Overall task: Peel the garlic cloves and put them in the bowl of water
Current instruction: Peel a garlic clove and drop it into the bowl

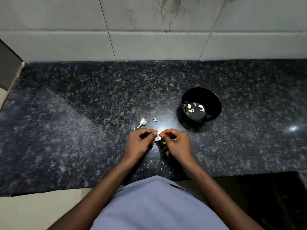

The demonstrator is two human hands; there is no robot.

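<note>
The table (83,113) lies open to the left and behind. Obstacles: the black bowl (201,105) stands to the right rear of the hands; the garlic stem remnant (142,122) and a loose peel (155,120) lie just ahead of them. The tiled wall (149,30) bounds the rear edge.
</note>
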